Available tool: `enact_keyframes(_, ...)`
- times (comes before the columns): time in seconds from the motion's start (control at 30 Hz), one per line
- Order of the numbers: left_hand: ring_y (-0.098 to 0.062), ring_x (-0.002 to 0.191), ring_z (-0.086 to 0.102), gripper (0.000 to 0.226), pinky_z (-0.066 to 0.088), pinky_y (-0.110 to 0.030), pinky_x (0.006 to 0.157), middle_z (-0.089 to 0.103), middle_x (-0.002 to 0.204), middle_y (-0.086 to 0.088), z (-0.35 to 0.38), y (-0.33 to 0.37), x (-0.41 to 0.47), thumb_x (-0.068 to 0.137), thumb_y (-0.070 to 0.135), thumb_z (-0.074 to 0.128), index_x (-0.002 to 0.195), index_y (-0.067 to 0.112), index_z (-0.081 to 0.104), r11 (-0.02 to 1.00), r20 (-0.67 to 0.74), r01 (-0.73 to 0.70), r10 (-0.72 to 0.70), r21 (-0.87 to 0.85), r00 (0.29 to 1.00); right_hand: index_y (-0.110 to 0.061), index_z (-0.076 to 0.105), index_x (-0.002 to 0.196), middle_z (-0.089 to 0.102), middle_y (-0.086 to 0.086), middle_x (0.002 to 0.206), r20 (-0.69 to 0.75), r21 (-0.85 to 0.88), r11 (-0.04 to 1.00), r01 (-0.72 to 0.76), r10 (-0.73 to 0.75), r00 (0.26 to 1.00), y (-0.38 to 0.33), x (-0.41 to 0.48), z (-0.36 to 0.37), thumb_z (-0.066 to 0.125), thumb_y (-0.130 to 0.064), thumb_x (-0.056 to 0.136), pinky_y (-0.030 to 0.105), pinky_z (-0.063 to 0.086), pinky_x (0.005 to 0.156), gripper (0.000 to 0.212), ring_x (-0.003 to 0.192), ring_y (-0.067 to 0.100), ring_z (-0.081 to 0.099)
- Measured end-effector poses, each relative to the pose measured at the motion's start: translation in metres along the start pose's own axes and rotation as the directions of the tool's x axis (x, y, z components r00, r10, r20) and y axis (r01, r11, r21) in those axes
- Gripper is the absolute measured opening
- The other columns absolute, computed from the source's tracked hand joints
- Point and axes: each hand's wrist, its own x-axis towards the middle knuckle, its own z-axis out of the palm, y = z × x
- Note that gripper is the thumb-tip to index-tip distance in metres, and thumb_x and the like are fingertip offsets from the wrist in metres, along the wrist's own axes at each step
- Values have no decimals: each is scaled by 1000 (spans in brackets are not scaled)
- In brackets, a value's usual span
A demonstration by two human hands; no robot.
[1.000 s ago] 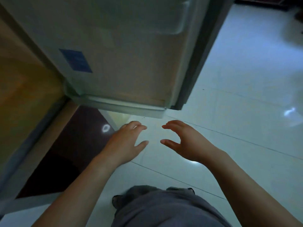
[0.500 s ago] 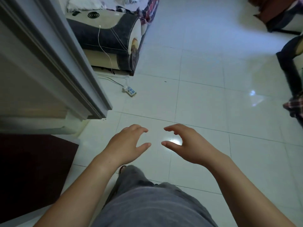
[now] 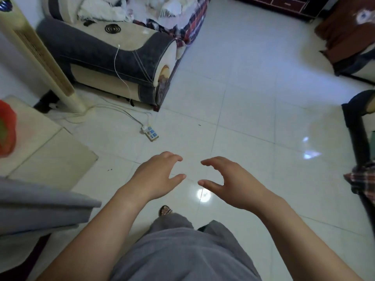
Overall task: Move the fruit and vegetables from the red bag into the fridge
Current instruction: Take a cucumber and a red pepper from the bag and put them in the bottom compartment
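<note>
Red bag [image 3: 7,128] sits on the pale table [image 3: 50,155] at far left, well apart from both hands; left hand [image 3: 156,176] and right hand [image 3: 231,184] hover empty over the floor [image 3: 243,98], fingers loosely curved, seemingly ready to reach for it.

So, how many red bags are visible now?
1: the red bag lies at the far left edge, on the beige surface, partly cut off; more may be hidden.
</note>
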Motion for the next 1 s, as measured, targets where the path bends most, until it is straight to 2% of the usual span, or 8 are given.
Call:
enact_keyframes(0.17, -11, 124, 43, 52, 43, -37, 99, 38, 142, 12, -40, 6, 62, 88, 51, 47, 135, 32, 37, 998, -28, 41, -42, -38, 999, -30, 42, 133, 46, -13, 136, 3, 13, 999, 37, -37, 999, 16, 74, -38, 52, -51, 88, 18, 35, 93, 51, 118, 5, 46)
enact_keyframes(0.27, -12, 123, 44, 52, 43, -37, 99, 39, 141, 11, -63, -24, 78, 88, 51, 48, 135, 31, 38, 983, -67, 180, -182, -36, 981, -30, 42, 133, 45, -12, 137, 106, -12, 989, 150, -148, 983, 8, 131, -45, 51, -52, 87, 17, 34, 93, 52, 119, 5, 46)
enact_keyframes(0.37, -12, 119, 48, 51, 44, -37, 96, 43, 138, 9, -84, -63, 81, 88, 51, 48, 134, 30, 40, 935, -125, 348, -353, -61, 927, -28, 43, 133, 45, -11, 137, 209, -21, 953, 301, -291, 934, -10, 199, -52, 51, -53, 87, 19, 35, 95, 52, 119, 7, 45)
enact_keyframes(0.5, -11, 120, 47, 51, 42, -36, 97, 44, 136, 9, -110, -96, 86, 87, 50, 50, 133, 29, 42, 806, -206, 562, -591, -185, 780, -27, 43, 134, 44, -10, 138, 346, 3, 860, 510, -480, 806, -49, 291, -69, 52, -51, 87, 21, 35, 97, 53, 122, 8, 45)
enact_keyframes(0.6, -10, 119, 47, 55, 40, -36, 100, 46, 135, 8, -130, -109, 98, 84, 55, 47, 132, 28, 43, 698, -247, 638, -714, -325, 655, -27, 44, 132, 47, -11, 134, 391, 38, 768, 640, -601, 697, -79, 352, -86, 52, -52, 87, 17, 35, 92, 52, 119, 6, 46)
enact_keyframes(0.77, -10, 119, 45, 47, 38, -31, 102, 48, 133, 8, -162, -125, 121, 89, 49, 48, 131, 28, 44, 568, -296, 676, -823, -469, 486, -32, 49, 126, 53, -16, 123, 445, 197, 645, 738, -730, 519, -135, 422, -104, 57, -48, 86, 12, 42, 81, 43, 105, 1, 52)
enact_keyframes(0.9, -10, 116, 48, 47, 42, -33, 99, 48, 132, 9, -183, -148, 121, 88, 50, 48, 131, 29, 45, 492, -301, 667, -870, -560, 389, -27, 55, 121, 50, -23, 107, 483, 251, 487, 837, -812, 327, -194, 459, -110, 59, -36, 89, -2, 34, 76, 34, 94, -9, 42)
enact_keyframes(1.0, -12, 113, 51, 47, 45, -37, 97, 50, 130, 5, -200, -179, 112, 88, 47, 51, 130, 26, 47, 424, -302, 660, -905, -619, 298, -25, 54, 124, 53, -16, 113, 533, 215, 431, 876, -804, 265, -241, 489, -100, 59, -39, 88, -2, 35, 73, 39, 95, -6, 45)
